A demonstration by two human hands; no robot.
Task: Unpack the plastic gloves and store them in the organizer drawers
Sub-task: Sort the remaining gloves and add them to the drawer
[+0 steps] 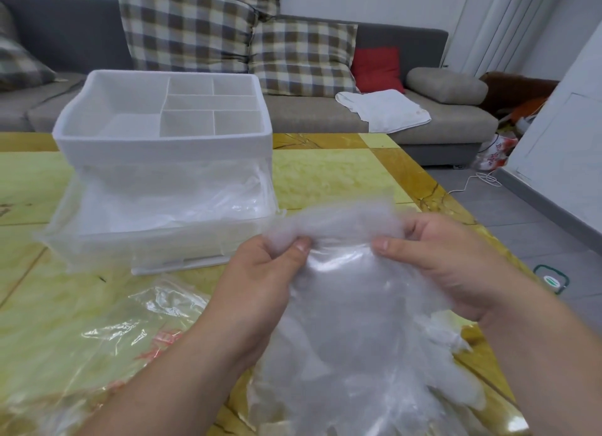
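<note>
Two hands work one bundle of clear plastic gloves above the near right part of the table. The left hand and right hand are apart, each pinching the bundle's blurred upper edge between thumb and fingers; how many gloves are in it is hard to say. One white organizer stands at the left, its top tray split into six compartments: one large, five small. One drawer below is pulled out, with clear film lying inside. One crinkled bag lies in front of it.
</note>
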